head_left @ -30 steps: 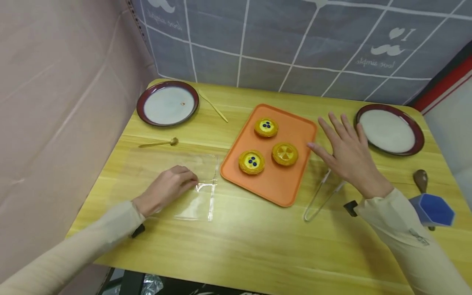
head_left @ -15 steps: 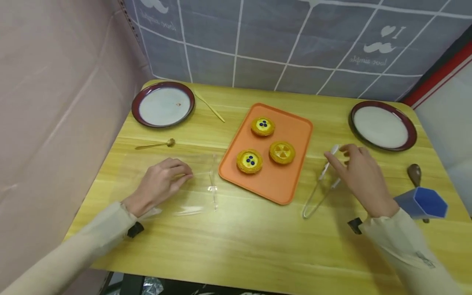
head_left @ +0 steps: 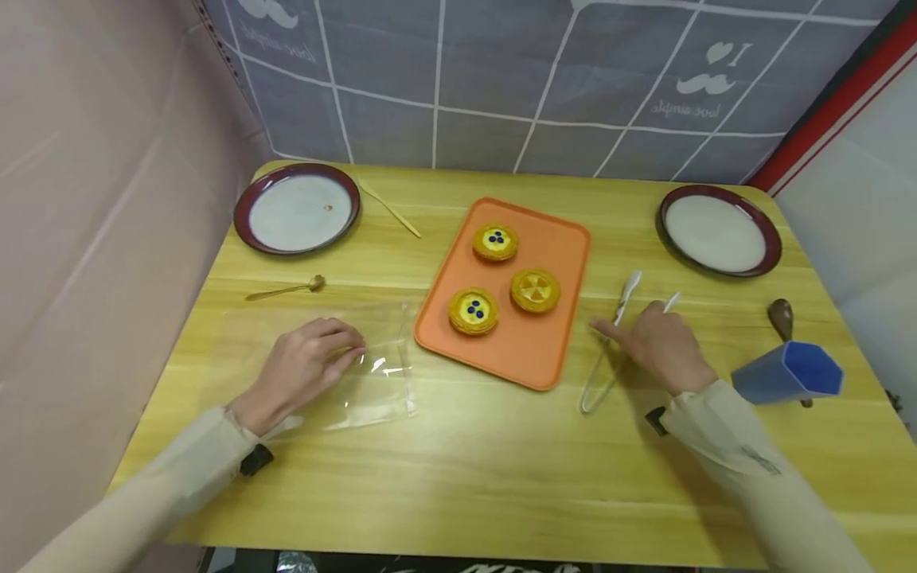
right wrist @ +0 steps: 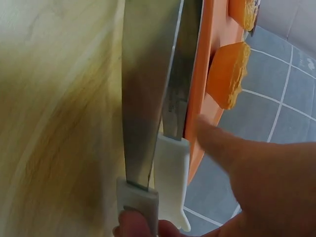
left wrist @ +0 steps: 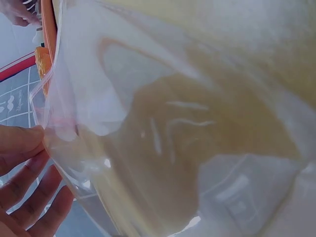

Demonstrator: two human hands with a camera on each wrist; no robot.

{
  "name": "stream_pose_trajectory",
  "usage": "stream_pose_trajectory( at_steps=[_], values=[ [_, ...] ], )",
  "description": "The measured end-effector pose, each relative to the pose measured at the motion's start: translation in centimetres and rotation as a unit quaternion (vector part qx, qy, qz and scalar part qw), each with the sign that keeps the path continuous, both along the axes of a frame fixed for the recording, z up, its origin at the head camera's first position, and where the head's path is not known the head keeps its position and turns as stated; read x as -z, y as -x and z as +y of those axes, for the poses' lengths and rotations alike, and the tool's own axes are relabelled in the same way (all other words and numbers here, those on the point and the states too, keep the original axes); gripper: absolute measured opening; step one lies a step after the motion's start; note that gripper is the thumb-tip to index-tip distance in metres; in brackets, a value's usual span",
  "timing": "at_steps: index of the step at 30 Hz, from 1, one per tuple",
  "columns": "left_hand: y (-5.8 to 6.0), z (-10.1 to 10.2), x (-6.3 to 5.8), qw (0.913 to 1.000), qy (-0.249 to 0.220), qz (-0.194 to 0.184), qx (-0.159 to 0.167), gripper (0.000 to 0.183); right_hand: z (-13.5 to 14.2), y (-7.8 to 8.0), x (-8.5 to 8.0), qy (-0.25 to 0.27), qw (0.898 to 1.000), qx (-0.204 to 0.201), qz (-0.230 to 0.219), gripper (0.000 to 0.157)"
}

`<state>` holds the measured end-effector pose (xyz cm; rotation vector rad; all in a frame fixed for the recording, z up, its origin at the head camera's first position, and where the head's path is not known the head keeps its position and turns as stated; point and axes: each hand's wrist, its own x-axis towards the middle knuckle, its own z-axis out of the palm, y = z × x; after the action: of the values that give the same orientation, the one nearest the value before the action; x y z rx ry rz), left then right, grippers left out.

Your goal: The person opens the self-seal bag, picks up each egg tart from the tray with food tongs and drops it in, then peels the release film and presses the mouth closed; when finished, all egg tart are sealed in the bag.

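Tongs (right wrist: 148, 94) lie on the table (head_left: 487, 469), near the orange tray (head_left: 501, 354); the right hand (head_left: 662, 346) is over them, thumb spread wide, fingertips touching one white end, while the left hand (head_left: 304, 362) pinches the edge of the clear bag (head_left: 376, 386) between thumb and finger

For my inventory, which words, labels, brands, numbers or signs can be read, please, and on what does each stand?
"I" beside a heart, mirrored: on grey wall covering.
"love simple", mirrored: below the moustache.
Lettering, upper left of covering: too blurred.
Mark on right sleeve: too blurred.
White marks, bottom edge: cut off, unreadable.
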<state>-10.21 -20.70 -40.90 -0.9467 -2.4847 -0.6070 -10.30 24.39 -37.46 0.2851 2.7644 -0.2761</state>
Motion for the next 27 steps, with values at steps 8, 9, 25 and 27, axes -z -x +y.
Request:
stream_pose_trajectory(
  at_steps=[8,9,25,27],
  values=[
    [-0.5,-0.5,0.2,1.0,0.002,0.005,-0.008,0.009,0.3,-0.2,0.8,0.034,0.998,0.009,0.058,0.092],
    [-0.5,-0.6,0.2,0.9999,0.004,0.004,-0.011,0.009,0.3,-0.4,0.9,0.047,0.996,0.012,0.07,0.089],
    [0.0,-0.5,0.3,0.9999,0.006,0.007,-0.004,0.007,3.1,-5.5,1.3,0.072,0.992,0.06,0.087,0.058],
    [0.1,-0.4,0.2,0.9999,0.012,0.001,-0.005,0.007,3.5,-6.2,1.1,0.068,0.989,0.05,0.118,0.057]
  ],
)
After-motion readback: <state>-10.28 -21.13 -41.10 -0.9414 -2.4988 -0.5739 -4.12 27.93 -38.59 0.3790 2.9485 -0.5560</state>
